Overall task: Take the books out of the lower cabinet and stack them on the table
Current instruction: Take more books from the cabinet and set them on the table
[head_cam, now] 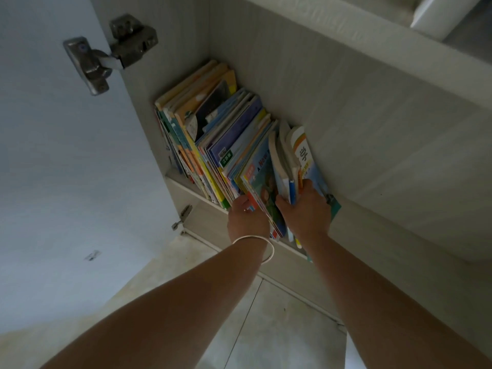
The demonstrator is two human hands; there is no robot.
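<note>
A row of colourful thin books [213, 134] stands upright inside the lower cabinet [306, 83], leaning toward the left wall. My right hand [306, 211] grips a small bundle of books [286, 161] at the right end of the row, thumb on one side and fingers on the other. My left hand [246, 219], with a silver bangle on the wrist, holds the spines of the books just left of that bundle, fingers curled round their front edge. A blue-green book [316, 169] with a large character leans at the far right, partly under my right hand.
The cabinet door [66, 155] stands open on the left, with a metal hinge [106, 54] at its top. A white object [447, 17] sits on the surface above the cabinet at the upper right. Pale tiled floor [266, 328] lies below my arms.
</note>
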